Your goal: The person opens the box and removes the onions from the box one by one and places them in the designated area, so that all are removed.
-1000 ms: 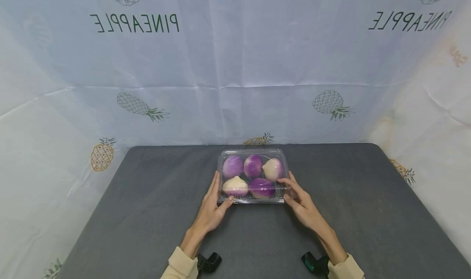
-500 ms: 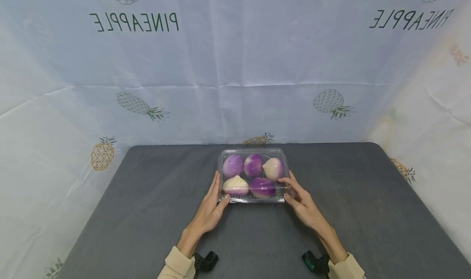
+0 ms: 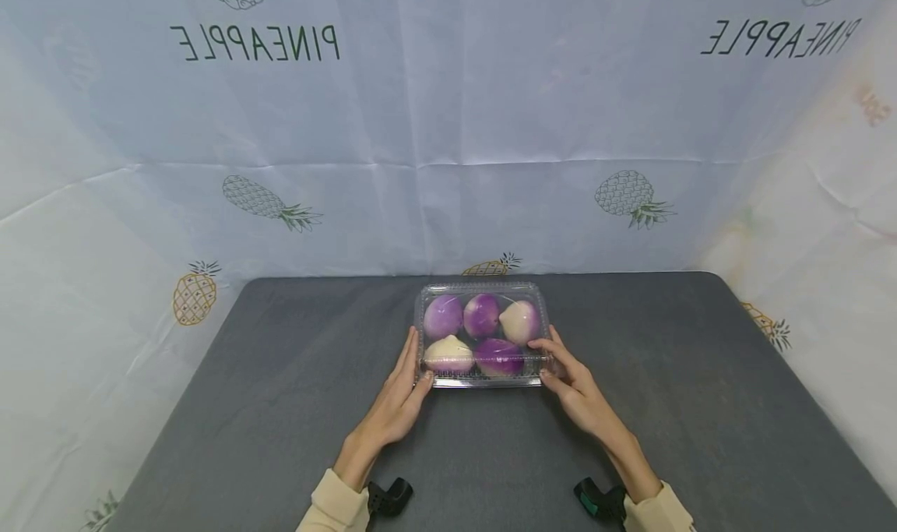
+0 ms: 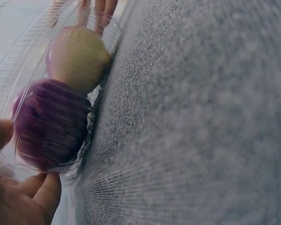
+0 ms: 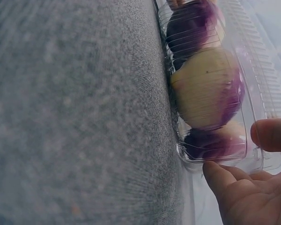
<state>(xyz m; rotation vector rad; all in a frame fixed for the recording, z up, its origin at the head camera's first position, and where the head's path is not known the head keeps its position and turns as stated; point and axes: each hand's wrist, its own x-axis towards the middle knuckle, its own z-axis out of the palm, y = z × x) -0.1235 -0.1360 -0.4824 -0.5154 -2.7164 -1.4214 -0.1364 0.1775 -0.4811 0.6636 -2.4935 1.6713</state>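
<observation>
A clear plastic clamshell box (image 3: 483, 382) sits on the grey table towards its far edge, lid down. Inside are several purple-and-cream vegetables (image 3: 499, 357) that look like turnips, two rows of them. My left hand (image 3: 395, 407) holds the box at its near left corner, fingers along the side and thumb at the front edge. At the near right corner, my right hand (image 3: 585, 399) grips it between thumb and fingers, one finger over the lid. In the right wrist view the thumb and fingers (image 5: 271, 134) touch the box's end. The underside is hidden.
The grey cloth-covered table (image 3: 294, 376) spreads around the box. Behind and beside it hangs a pale curtain (image 3: 448, 111) printed with pineapples. A black wrist camera mount (image 3: 390, 498) sits at each cuff.
My left thumb has slid left along the front edge to the box's corner, and the left wrist has shifted slightly left. The box and my right hand stay nearly still.
</observation>
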